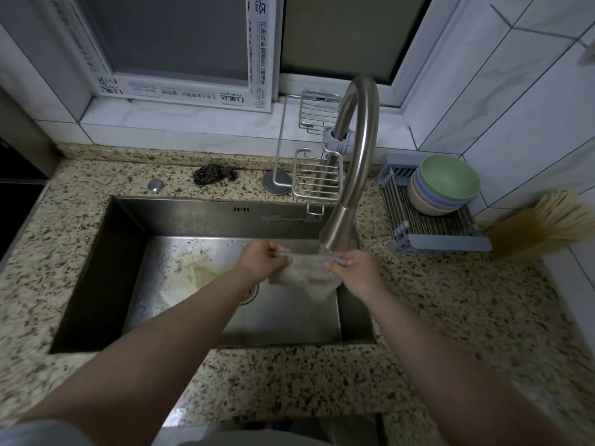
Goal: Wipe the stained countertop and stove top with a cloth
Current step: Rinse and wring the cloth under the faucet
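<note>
Right now both hands hold the cloth (304, 275) stretched over the sink (180, 217), just under the tap (341, 226), where water seems to be running onto its upper edge. Left hand (265, 257) pinches the top left corner, fingers curled round the hem; right hand (352, 268) pinches the top right corner the same way. Between them the top edge is pulled fairly taut, and the rest hangs down in a loose, sagging fold toward the basin.

It looks a thin, pale, soft rag with no stiffness at all, so it takes whatever shape the hands give it. Wet, it should be heavier than it looks and will drip; it will likely cling to itself and to the fingers. It is not fragile, and a firm squeeze should do it no harm. The corners suit rinsing, since they spread the cloth under the stream. For wiping, I judge a bunched or folded pad under a flat palm would serve better, after wringing it out over the basin. Slipping seems a small risk, as a wet hem can slide out of a light pinch.

No wiping is under way; the speckled counter (289, 375) lies all round the sink, and a dark edge at far left may be the stove (16, 201), though I cannot tell. A yellowish smear lies on the sink floor, left of the drain
</note>
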Motion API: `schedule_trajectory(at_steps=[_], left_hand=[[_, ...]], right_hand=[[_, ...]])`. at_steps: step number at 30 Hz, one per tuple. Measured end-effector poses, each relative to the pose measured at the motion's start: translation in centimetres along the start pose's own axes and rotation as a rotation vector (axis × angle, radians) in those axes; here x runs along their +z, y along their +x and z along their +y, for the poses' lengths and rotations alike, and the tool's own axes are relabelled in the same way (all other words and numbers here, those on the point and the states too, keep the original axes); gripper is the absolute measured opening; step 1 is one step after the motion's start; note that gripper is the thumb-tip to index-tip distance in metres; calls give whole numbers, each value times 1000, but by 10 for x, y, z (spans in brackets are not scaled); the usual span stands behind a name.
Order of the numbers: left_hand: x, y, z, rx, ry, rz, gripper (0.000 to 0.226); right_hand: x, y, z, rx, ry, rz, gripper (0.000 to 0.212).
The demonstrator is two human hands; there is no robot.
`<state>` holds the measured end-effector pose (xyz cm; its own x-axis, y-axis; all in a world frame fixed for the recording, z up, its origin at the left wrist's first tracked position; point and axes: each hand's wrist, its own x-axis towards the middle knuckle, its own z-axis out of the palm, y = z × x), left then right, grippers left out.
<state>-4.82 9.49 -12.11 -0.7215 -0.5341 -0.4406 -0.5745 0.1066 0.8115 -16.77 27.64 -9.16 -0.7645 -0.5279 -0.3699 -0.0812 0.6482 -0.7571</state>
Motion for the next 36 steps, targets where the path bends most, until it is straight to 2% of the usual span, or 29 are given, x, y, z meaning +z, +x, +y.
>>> schedule_trajectory(at_steps=[4,6,8,10,14,16,18,19,23,24,26,27,28,30,31,32,33,36], left_hand=[[5,3,-3,40,172,58,15],[10,5,-2,77,249,94,16],[11,3,0,104,242,106,21],[10,-1,4,155,183,87,22],[15,-9,13,233,81,116,24],[20,-10,15,207,33,152,24],[24,-9,17,134,-63,143,24],[26,-10,20,80,-139,111,23],[35,-21,34,-282,-694,-157,22],[35,-26,37,-342,-753,-236,29],[35,-30,37,-364,-721,-362,41],[35,-33,37,-339,-696,-362,43],[34,-34,34,-308,-699,-295,43],[37,-34,23,-291,-730,33,36],[38,-35,14,-327,-741,224,31],[40,-33,4,-397,-746,334,27],[42,-33,-2,-492,-783,333,26],[52,-37,-4,-731,-1008,56,47]], right_hand=[[7,10,0,-38,-393,-39,22],[8,14,-3,-63,-375,12,34],[6,17,-8,-56,-275,-18,40],[8,18,-6,40,-148,-51,34],[16,21,-5,223,291,89,16],[22,22,-9,315,453,148,14],[31,23,-12,418,611,191,9],[34,21,-14,457,688,190,16],[48,10,-15,487,834,-65,51],[50,7,-15,475,802,-110,50],[55,7,-10,467,741,-54,35],[57,7,-10,480,760,-11,32],[58,8,-9,516,793,17,31],[57,11,-12,589,891,24,33],[57,15,-11,641,953,42,35],[56,18,-11,669,1025,58,36],[55,18,-11,680,1089,78,38],[57,14,-15,643,1212,108,37]])
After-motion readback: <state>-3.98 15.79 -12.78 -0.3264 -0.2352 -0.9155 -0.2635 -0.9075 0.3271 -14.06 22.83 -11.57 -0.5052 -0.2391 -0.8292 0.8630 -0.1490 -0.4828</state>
